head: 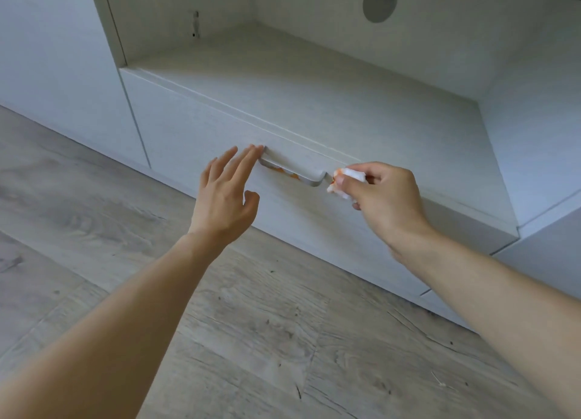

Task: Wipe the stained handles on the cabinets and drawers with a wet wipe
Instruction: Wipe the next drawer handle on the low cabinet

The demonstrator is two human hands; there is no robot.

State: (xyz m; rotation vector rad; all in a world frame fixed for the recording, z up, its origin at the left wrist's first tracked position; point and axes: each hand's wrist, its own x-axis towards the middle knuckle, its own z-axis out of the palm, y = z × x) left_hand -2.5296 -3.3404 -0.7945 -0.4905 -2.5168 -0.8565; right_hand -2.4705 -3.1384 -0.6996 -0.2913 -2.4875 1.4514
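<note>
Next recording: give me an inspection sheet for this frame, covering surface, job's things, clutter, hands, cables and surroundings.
Surface: white drawer front, shut, below an open shelf.
Job's things: handle with orange stains on its underside; wet wipe, crumpled, orange-stained, at the handle's right end.
Clutter: nothing seen.
Hands: left hand open, fingertips at the handle's left end; right hand pinches the wipe.
Cables: nothing seen; a round hole in the shelf's back panel.
Surroundings: grey wood-look floor; plain white cabinet panels to the left.
</note>
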